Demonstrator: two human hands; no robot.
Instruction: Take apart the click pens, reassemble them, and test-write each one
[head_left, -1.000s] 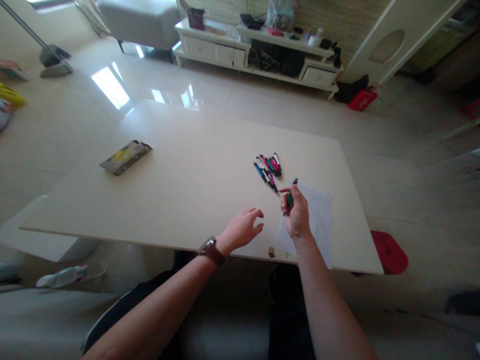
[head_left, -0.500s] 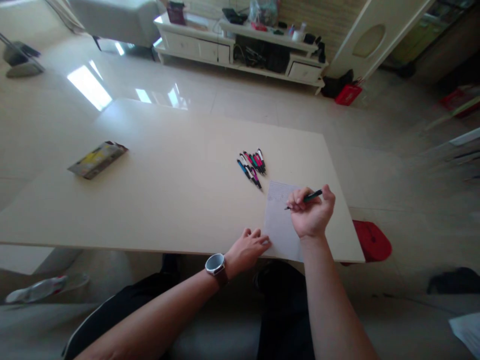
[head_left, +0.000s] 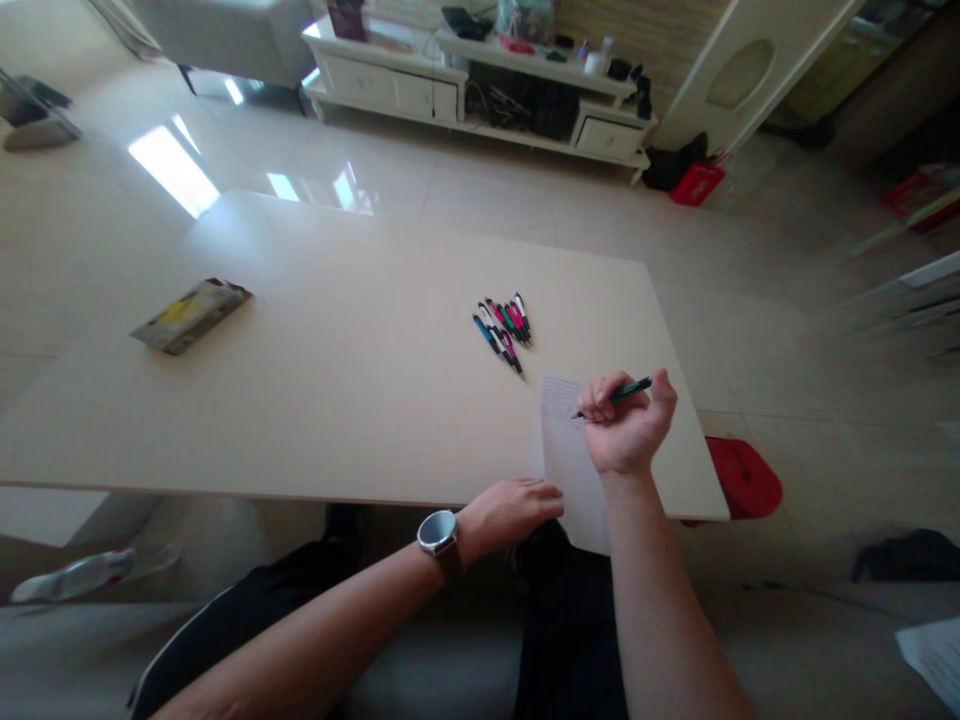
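A dark pen with a green part is gripped in my right hand, its tip on the sheet of paper. Lines of writing run across the top of the sheet, and its bottom overhangs the table's near edge. With fingers together, my left hand holds the sheet's lower left edge; my thumb is hidden. A watch is on my left wrist. Beyond the paper, several pens of various colours lie in a loose bunch on the pale table.
An opened grey and yellow packet lies toward the table's left end. Past the far edge stands a white cabinet with things on top. A red seat shows beside the table's right edge.
The paper has slid toward me, and its lower end now hangs past the table edge. My left hand has moved right and down with its fingers drawn together. My right hand has barely shifted.
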